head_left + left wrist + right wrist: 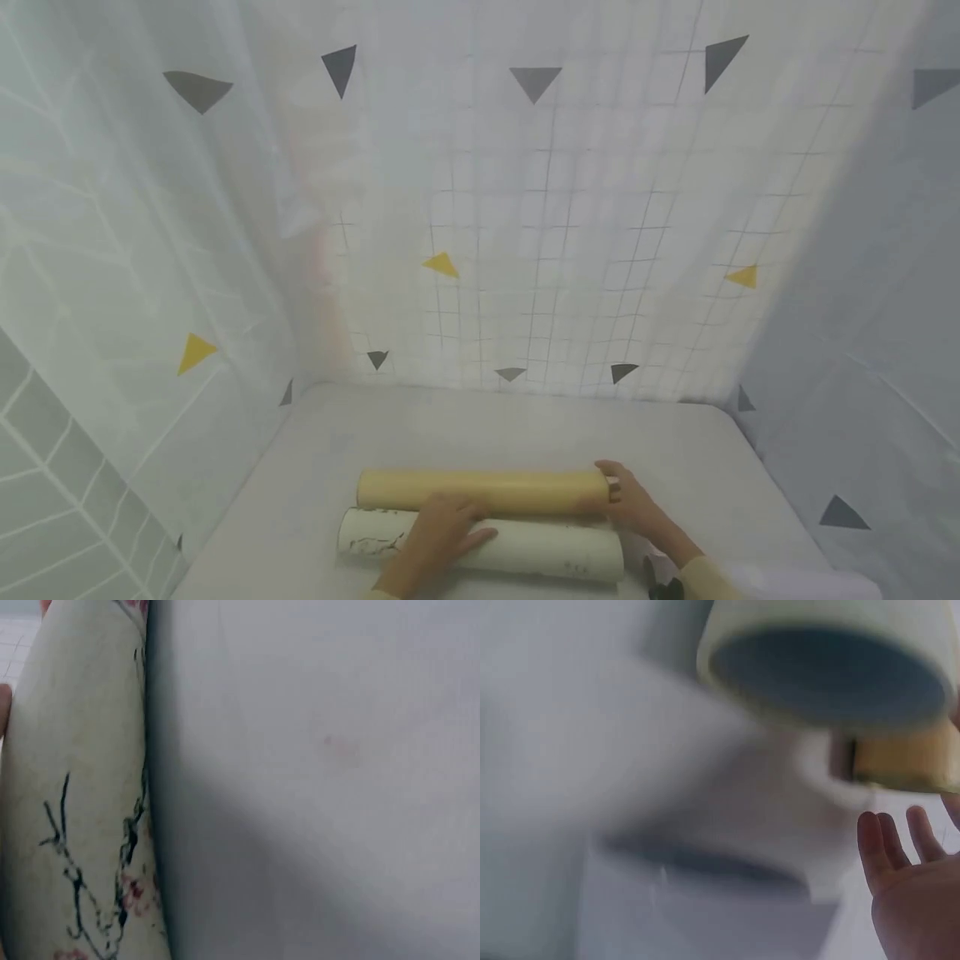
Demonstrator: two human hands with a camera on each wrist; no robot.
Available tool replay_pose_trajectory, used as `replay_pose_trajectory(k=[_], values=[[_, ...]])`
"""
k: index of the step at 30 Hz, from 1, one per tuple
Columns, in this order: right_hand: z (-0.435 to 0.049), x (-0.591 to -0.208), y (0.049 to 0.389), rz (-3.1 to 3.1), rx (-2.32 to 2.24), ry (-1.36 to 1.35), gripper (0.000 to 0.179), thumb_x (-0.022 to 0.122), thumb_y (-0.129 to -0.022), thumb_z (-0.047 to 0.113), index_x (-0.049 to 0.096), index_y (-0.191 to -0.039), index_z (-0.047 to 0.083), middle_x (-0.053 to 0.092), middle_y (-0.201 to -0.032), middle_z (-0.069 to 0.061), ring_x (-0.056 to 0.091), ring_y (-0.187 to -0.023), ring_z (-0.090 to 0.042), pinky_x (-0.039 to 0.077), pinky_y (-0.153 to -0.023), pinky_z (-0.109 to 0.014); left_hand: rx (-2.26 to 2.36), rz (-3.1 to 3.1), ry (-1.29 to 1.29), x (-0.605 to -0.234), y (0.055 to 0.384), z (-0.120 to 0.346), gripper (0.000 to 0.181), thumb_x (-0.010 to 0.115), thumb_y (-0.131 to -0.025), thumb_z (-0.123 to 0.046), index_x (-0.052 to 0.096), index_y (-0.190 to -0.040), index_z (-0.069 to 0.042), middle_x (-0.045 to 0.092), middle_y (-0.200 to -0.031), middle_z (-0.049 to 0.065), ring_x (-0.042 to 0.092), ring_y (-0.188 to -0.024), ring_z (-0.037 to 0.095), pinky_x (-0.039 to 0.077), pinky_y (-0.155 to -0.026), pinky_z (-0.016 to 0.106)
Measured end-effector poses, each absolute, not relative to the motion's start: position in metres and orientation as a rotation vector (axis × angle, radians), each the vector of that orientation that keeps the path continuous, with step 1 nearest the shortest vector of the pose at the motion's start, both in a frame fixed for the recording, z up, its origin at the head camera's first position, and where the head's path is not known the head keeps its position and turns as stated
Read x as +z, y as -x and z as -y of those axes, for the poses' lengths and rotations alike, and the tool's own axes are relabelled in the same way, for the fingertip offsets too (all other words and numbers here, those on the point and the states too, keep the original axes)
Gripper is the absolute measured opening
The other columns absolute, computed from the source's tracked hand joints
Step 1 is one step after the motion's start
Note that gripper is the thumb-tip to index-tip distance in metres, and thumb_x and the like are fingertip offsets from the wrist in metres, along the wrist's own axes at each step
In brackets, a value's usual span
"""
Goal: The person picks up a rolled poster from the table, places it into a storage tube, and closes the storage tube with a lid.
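Note:
A yellow roll [487, 490] lies crosswise on the white surface. Parallel and nearer is a white roll [555, 548] with dark branches and reddish blossoms, seen close up in the left wrist view [82, 742]. My left hand [438, 533] rests over the white roll, its fingertips reaching the yellow one. At the yellow roll's right end, my right hand [630, 502] has its fingers spread against the end. In the right wrist view, the white roll's hollow end [825, 622] is uppermost, and straight fingers of the right hand [922, 892] show below the yellow roll [907, 756].
A pale cylinder [806, 583] lies at the lower right, beside a small dark object [663, 585]. Translucent curtains [525, 208] with grey and yellow triangles surround the white tabletop [487, 425] at the back and sides.

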State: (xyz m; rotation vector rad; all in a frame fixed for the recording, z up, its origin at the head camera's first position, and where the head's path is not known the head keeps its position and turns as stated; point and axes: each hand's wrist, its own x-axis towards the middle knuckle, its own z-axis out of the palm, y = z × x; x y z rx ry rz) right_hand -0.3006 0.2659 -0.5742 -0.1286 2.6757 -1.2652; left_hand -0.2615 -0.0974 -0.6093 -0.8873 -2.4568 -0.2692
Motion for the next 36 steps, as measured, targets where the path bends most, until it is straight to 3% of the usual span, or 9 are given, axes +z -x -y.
replay_pose_trajectory(k=[6,14,19,21,25,27,31,34,36], values=[[-0.292,-0.557,0.301,-2.677,-1.162,0.121,0.071,0.067,-0.097,0.041,0.041,-0.148,-0.002,0.054,-0.145,-0.029,0.057,-0.128,-0.048,0.054,-0.1,-0.06,-0.142,2.711,0.837,-0.602,0.253,0.093,0.063,0.036,-0.097,-0.076,0.072,-0.117,-0.029,0.078,-0.109,-0.014,0.073,-0.099,0.006,0.055,-0.087,0.032],[-0.323,-0.555,0.294,-2.594,-1.13,0.202,0.051,0.056,-0.104,0.038,0.061,-0.131,-0.005,0.069,-0.127,-0.023,0.068,-0.112,-0.035,0.06,-0.088,-0.046,-0.104,2.733,0.868,-0.595,0.249,0.097,0.077,0.048,-0.08,-0.091,0.071,-0.119,-0.028,0.077,-0.111,-0.014,0.072,-0.1,0.006,0.055,-0.088,0.031],[-0.338,-0.544,0.289,-2.547,-1.053,0.419,0.044,0.055,-0.105,0.033,0.063,-0.128,-0.004,0.07,-0.124,-0.022,0.067,-0.112,-0.04,0.059,-0.089,-0.052,-0.096,2.714,0.878,-0.597,0.249,0.097,0.083,0.055,-0.073,-0.093,0.069,-0.123,-0.029,0.077,-0.115,-0.013,0.071,-0.101,0.007,0.053,-0.086,0.029],[-0.345,-0.541,0.287,-2.546,-1.011,0.516,0.04,0.057,-0.104,0.032,0.065,-0.126,-0.002,0.071,-0.122,-0.019,0.068,-0.111,-0.035,0.059,-0.09,-0.049,-0.093,2.691,0.877,-0.597,0.249,0.097,0.084,0.056,-0.072,-0.092,0.069,-0.124,-0.028,0.077,-0.115,-0.013,0.071,-0.101,0.007,0.053,-0.085,0.029],[-0.359,-0.54,0.283,-2.508,-0.963,0.67,0.033,0.062,-0.102,0.027,0.067,-0.122,0.001,0.073,-0.117,-0.015,0.066,-0.102,-0.009,0.056,-0.082,-0.027,-0.091,2.673,0.876,-0.597,0.249,0.096,0.084,0.056,-0.072,-0.092,0.068,-0.125,-0.028,0.077,-0.115,-0.013,0.072,-0.101,0.008,0.052,-0.086,0.03],[-0.367,-0.54,0.28,-2.481,-0.933,0.692,0.031,0.065,-0.1,0.026,0.067,-0.122,0.003,0.072,-0.119,-0.015,0.064,-0.102,-0.007,0.054,-0.082,-0.025,-0.099,2.678,0.88,-0.597,0.248,0.096,0.084,0.056,-0.072,-0.092,0.068,-0.125,-0.028,0.077,-0.115,-0.012,0.072,-0.101,0.009,0.052,-0.086,0.03],[-0.377,-0.541,0.272,-2.473,-0.837,0.66,0.038,0.074,-0.093,0.029,0.065,-0.125,0.011,0.065,-0.13,-0.018,0.06,-0.118,-0.028,0.054,-0.094,-0.052,-0.113,2.682,0.88,-0.598,0.249,0.095,0.083,0.058,-0.073,-0.091,0.069,-0.125,-0.028,0.077,-0.114,-0.012,0.072,-0.1,0.008,0.052,-0.086,0.03],[-0.381,-0.542,0.267,-2.473,-0.795,0.645,0.046,0.081,-0.087,0.031,0.063,-0.126,0.015,0.059,-0.138,-0.021,0.054,-0.127,-0.041,0.044,-0.1,-0.074,-0.127,2.687,0.873,-0.599,0.248,0.095,0.082,0.06,-0.072,-0.09,0.068,-0.125,-0.028,0.077,-0.115,-0.013,0.072,-0.101,0.008,0.053,-0.088,0.03],[-0.383,-0.542,0.264,-2.469,-0.775,0.649,0.05,0.084,-0.083,0.031,0.062,-0.126,0.016,0.055,-0.142,-0.022,0.052,-0.129,-0.042,0.038,-0.101,-0.079,-0.132,2.691,0.87,-0.6,0.249,0.096,0.081,0.06,-0.072,-0.09,0.067,-0.126,-0.029,0.076,-0.117,-0.013,0.072,-0.103,0.008,0.053,-0.089,0.031]])
